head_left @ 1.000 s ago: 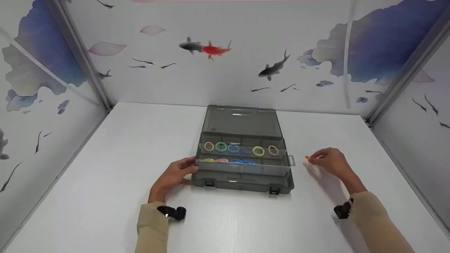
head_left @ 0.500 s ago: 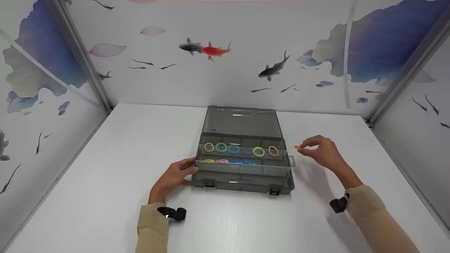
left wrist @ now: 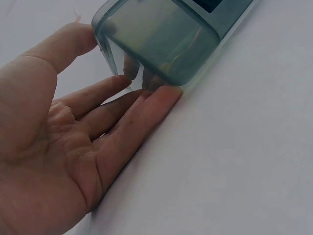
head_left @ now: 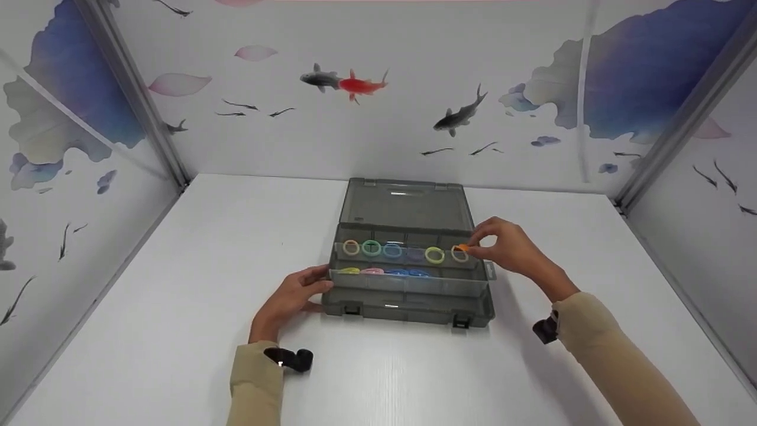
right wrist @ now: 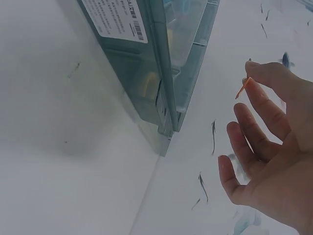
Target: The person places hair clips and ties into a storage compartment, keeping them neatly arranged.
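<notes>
A translucent grey compartment box (head_left: 402,305) stands on the table with its lid (head_left: 408,204) raised at the back. My left hand (head_left: 291,299) rests against the box's left side; in the left wrist view its thumb and nearly straight fingers (left wrist: 146,112) touch the corner. My right hand (head_left: 511,248) pinches a small orange band (head_left: 461,247) between thumb and index finger, over the right end of the back row. The band (right wrist: 243,87) looks thin and bent in the right wrist view. Below it is a peach ring (head_left: 459,255).
Coloured rings, such as a green one (head_left: 371,248) and a yellow one (head_left: 434,255), line the back row. Pink and blue rings lie in the row in front. Clear dividers (head_left: 437,287) cross the box. A latch (head_left: 490,271) juts from its right side. Printed walls enclose the white table (head_left: 177,331).
My right hand has moved left and away from me with the orange band, from beside the box to over its back right compartment. My left hand has stayed put.
</notes>
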Tool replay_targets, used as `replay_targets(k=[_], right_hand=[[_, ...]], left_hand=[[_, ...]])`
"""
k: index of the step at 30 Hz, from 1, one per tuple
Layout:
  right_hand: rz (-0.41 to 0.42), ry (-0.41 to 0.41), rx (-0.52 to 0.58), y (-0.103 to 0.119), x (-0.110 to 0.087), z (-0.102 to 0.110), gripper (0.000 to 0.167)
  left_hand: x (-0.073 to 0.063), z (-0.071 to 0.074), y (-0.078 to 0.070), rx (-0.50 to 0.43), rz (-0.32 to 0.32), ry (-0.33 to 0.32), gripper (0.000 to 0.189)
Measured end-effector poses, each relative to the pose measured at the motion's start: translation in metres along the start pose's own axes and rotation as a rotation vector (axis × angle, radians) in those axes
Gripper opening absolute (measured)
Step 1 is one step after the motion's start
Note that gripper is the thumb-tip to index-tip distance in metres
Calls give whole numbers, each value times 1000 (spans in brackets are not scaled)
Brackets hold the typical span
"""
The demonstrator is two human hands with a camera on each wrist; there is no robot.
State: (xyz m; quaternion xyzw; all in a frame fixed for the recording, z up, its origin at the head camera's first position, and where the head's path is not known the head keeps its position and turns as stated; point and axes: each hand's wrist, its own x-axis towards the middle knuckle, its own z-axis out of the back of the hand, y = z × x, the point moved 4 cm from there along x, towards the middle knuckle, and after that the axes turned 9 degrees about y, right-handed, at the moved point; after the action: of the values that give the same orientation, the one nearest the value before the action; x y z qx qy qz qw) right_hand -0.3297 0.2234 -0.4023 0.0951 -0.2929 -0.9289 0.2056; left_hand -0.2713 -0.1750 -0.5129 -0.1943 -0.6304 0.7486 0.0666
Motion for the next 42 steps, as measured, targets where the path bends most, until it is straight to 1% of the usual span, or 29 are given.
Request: replay_targets(k=[7, 10, 14, 18, 22, 26, 29, 36, 42], right_hand=[[85, 16, -30, 6, 10, -14, 11], [118, 31, -43, 6, 15, -23, 10], [172, 30, -64, 8, 21, -34, 9], [194, 43, -68, 10, 24, -44, 8], [178, 69, -75, 10, 25, -51, 10], [175, 90, -115, 10, 24, -55, 12], [167, 101, -150, 9, 25, -58, 9], [121, 138, -121, 6, 25, -61, 6], [125, 137, -153, 7, 23, -61, 8]], left_hand=[[1, -1, -3, -4, -10, 21, 62], [1, 0, -3, -7, -3, 15, 62], [1, 0, -3, 0, -3, 5, 62], [0, -2, -2, -5, 4, -1, 61], [1, -3, -1, -8, 10, -6, 61], [2, -4, -2, -3, 4, -6, 61], [1, -5, -3, -2, 4, -2, 61], [1, -6, -3, -4, 5, 9, 63], [3, -8, -1, 4, 12, 7, 62]])
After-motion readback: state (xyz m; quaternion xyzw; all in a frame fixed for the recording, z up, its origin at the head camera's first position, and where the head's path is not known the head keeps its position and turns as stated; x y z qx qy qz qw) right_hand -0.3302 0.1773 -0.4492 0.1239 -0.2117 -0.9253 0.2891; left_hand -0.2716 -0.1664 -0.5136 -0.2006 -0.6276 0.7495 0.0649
